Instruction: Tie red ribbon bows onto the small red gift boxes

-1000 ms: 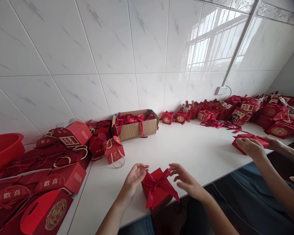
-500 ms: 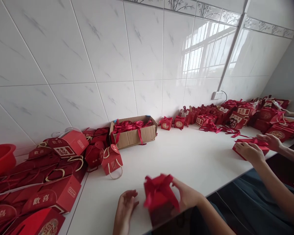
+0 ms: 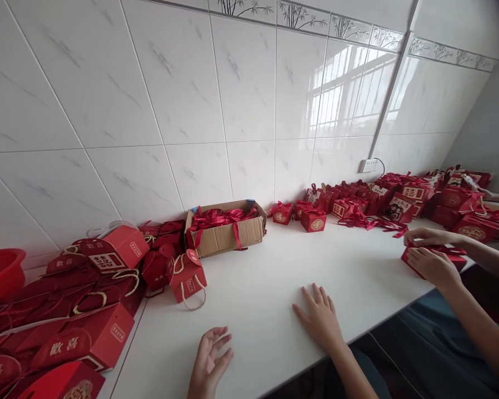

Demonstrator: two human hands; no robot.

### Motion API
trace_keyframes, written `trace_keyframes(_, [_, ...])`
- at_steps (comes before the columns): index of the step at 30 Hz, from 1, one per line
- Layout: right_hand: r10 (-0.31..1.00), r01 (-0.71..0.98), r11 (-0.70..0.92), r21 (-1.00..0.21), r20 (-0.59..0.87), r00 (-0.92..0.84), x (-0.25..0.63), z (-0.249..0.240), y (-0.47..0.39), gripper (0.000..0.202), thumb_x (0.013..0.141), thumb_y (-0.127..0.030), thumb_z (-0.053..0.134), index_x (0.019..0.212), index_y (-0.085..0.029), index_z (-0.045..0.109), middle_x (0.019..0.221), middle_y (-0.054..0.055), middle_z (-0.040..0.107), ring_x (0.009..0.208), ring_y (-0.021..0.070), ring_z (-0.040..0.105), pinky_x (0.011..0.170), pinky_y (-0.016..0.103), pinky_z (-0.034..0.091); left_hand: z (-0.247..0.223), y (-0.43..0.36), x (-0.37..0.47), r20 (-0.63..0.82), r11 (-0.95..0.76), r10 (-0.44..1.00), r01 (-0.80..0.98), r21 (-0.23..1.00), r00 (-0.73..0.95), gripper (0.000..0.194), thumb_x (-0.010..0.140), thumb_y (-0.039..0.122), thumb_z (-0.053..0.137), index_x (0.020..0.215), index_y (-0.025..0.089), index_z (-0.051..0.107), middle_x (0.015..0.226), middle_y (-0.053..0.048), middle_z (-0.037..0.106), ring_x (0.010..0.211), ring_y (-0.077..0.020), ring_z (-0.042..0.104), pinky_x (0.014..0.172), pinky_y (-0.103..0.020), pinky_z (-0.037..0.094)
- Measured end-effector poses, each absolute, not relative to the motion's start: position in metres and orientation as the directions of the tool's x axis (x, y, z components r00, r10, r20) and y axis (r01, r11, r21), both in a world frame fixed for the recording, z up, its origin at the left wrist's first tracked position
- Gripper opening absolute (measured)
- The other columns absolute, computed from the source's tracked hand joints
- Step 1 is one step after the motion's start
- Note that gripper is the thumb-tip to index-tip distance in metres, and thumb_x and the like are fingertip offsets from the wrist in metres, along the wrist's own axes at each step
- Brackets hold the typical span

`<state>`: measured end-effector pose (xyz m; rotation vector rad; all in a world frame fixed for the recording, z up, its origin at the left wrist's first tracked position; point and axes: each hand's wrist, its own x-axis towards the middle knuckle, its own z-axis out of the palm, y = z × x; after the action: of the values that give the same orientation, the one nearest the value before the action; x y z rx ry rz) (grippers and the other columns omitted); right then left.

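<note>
My left hand (image 3: 211, 354) is raised a little at the near edge of the white table (image 3: 258, 299), palm turned inward, fingers loosely apart and holding nothing. Across from it, my right hand (image 3: 319, 316) reaches over the tabletop, fingers spread, with nothing in its grasp. Beyond it, a red gift box with a gold emblem and a ribbon on top (image 3: 314, 220) stands in front of two similar ribboned boxes (image 3: 281, 213) by the wall. Closest to my left hand is a small red box with rope handles (image 3: 187, 279).
A cardboard box (image 3: 228, 235) full of red ribbons sits against the tiled wall. Red gift boxes (image 3: 87, 338) pile up on the left beside a red basin (image 3: 2, 277). At right, a co-worker's hands (image 3: 434, 266) work on a red box; many more boxes (image 3: 403, 205) stand behind.
The ribboned red box that was in my right hand now stands farther back near the wall, released. My right hand is now empty and spread. The co-worker's hands have shifted slightly on their box.
</note>
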<state>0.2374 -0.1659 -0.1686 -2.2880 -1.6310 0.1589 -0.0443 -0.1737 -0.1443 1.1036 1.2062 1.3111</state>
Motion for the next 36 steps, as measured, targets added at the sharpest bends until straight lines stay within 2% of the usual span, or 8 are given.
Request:
trace_keyframes(4, [0.936,0.898,-0.289,-0.332,0.099,0.338,0.239,-0.167,-0.167,0.064,0.087,-0.057,0.035,0.138,-0.019,0.044,0.149,0.013,0.029,0.139,0.0319,0.019,0.111,0.045,0.018,-0.112,-0.136,-0.072,0.270,-0.200,0.938,0.297,0.934,-0.217,0.055,0.064,0.048,0.069,0.108,0.023,0.048,0.122,-0.012,0.050,0.121,-0.0328,0.043,0.091,-0.045,0.046])
trace_keyframes(7, [0.935,0.894,-0.288,-0.342,0.102,0.340,0.239,-0.168,-0.168,0.064,0.086,-0.056,0.036,0.137,-0.018,0.044,0.149,0.013,0.029,0.139,0.0323,0.018,0.111,0.046,0.018,-0.086,-0.086,-0.103,0.458,-0.189,0.805,0.568,0.801,-0.377,0.069,0.060,0.050,0.069,0.119,0.022,0.048,0.128,-0.014,0.046,0.123,-0.0359,0.039,0.099,-0.051,0.038])
trace_keyframes(10, [0.933,0.890,-0.289,-0.353,0.102,0.344,0.239,-0.169,-0.168,0.062,0.086,-0.055,0.037,0.136,-0.018,0.046,0.149,0.013,0.029,0.139,0.0323,0.018,0.111,0.046,0.018,-0.078,-0.044,-0.124,0.355,-0.116,0.838,0.500,0.858,-0.414,0.072,0.064,0.050,0.067,0.124,0.017,0.045,0.130,-0.017,0.046,0.123,-0.0353,0.042,0.104,-0.050,0.032])
trace_keyframes(15, [0.933,0.889,-0.287,-0.357,0.104,0.344,0.239,-0.168,-0.169,0.061,0.086,-0.055,0.037,0.135,-0.020,0.047,0.149,0.012,0.030,0.139,0.0315,0.019,0.111,0.045,0.019,-0.093,-0.031,-0.115,0.275,-0.135,0.919,0.431,0.892,-0.282,0.063,0.074,0.043,0.059,0.130,0.021,0.041,0.131,-0.013,0.051,0.117,-0.0288,0.052,0.099,-0.042,0.042])
trace_keyframes(19, [0.931,0.889,-0.291,-0.353,0.108,0.348,0.238,-0.169,-0.168,0.060,0.086,-0.054,0.038,0.135,-0.019,0.048,0.148,0.013,0.031,0.139,0.0314,0.020,0.111,0.045,0.019,-0.095,-0.051,-0.090,0.226,-0.222,0.973,0.398,0.890,0.038,0.057,0.074,0.042,0.062,0.126,0.024,0.048,0.123,-0.009,0.059,0.104,-0.0254,0.061,0.086,-0.036,0.050])
trace_keyframes(22, [0.930,0.890,-0.296,-0.348,0.107,0.351,0.239,-0.170,-0.168,0.061,0.086,-0.054,0.038,0.135,-0.019,0.048,0.148,0.013,0.031,0.139,0.0318,0.020,0.111,0.045,0.019,-0.086,-0.053,-0.074,0.242,-0.328,0.939,0.423,0.845,0.245,0.044,0.072,0.041,0.064,0.113,0.024,0.060,0.115,-0.007,0.063,0.105,-0.0256,0.060,0.087,-0.036,0.048])
trace_keyframes(29, [0.930,0.889,-0.287,-0.357,0.117,0.348,0.239,-0.166,-0.168,0.059,0.085,-0.053,0.040,0.133,-0.021,0.050,0.147,0.012,0.034,0.138,0.0310,0.022,0.111,0.044,0.020,-0.053,0.027,-0.063,0.320,-0.233,0.944,0.515,0.825,-0.086,0.028,0.080,0.037,0.059,0.095,0.014,0.062,0.118,-0.013,0.056,0.110,-0.0272,0.052,0.093,-0.042,0.043])
trace_keyframes(36, [0.920,0.855,-0.248,-0.455,0.167,0.356,0.243,-0.169,-0.165,0.053,0.084,-0.047,0.045,0.127,-0.019,0.056,0.143,0.014,0.039,0.137,0.0335,0.025,0.110,0.048,0.022,-0.035,0.040,-0.059,0.157,-0.084,0.982,0.511,0.856,-0.101,0.030,0.087,0.036,0.054,0.106,0.013,0.059,0.109,-0.009,0.061,0.102,-0.0225,0.057,0.089,-0.042,0.045])
